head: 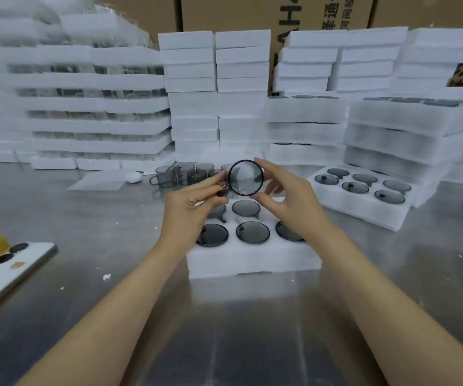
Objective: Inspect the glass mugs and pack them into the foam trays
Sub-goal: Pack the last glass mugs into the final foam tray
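Hands: left hand [196, 200] and right hand [294, 201] both pinching raised mug [245, 181], frame centre.
Inspection: rotate slowly, check rim.
Packing: lower into vacant pocket of foam tray [252, 260].

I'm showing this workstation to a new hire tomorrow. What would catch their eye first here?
Probably the smoky glass mug held up at centre, its round end facing the camera, the left hand and right hand gripping it from either side. Just beneath it sits a foam tray with dark mugs already in its holes. Behind, stacks of white foam trays fill the back of the steel table.
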`<state>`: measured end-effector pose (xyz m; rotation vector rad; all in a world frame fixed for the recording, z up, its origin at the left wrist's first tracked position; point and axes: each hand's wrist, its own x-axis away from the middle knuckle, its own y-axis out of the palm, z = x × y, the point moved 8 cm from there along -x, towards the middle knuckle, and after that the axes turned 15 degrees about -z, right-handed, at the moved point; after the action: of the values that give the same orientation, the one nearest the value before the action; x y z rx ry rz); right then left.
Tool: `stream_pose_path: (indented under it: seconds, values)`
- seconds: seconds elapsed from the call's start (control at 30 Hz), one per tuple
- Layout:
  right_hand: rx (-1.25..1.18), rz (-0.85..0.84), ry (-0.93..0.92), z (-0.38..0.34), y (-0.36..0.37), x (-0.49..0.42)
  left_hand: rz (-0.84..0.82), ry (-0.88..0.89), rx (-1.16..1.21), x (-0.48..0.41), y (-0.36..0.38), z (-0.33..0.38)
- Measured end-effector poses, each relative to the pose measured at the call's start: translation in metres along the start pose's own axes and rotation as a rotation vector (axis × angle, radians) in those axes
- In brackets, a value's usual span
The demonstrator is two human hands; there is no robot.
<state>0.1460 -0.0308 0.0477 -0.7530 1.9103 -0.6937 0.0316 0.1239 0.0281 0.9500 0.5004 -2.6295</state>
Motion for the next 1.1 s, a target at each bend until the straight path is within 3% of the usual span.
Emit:
stream_pose_path:
  seconds: [0.5,0.7,0.97,1.1]
  values:
    - [0.131,0.053,-0.133,-0.025,-0.007,0.005,-0.036,-0.043,-0.081,0.000,0.004,0.005]
    - [0.151,0.055,-0.099,-0.028,-0.007,0.006,-0.173,-0.102,-0.305,0.002,0.015,0.018]
    - [0.177,0.015,-0.181,-0.041,-0.001,0.009,-0.330,-0.245,-0.182,0.003,0.032,0.010]
    - [0.183,0.027,-0.171,-0.043,-0.003,0.010,-0.325,-0.254,-0.136,0.003,0.030,0.009]
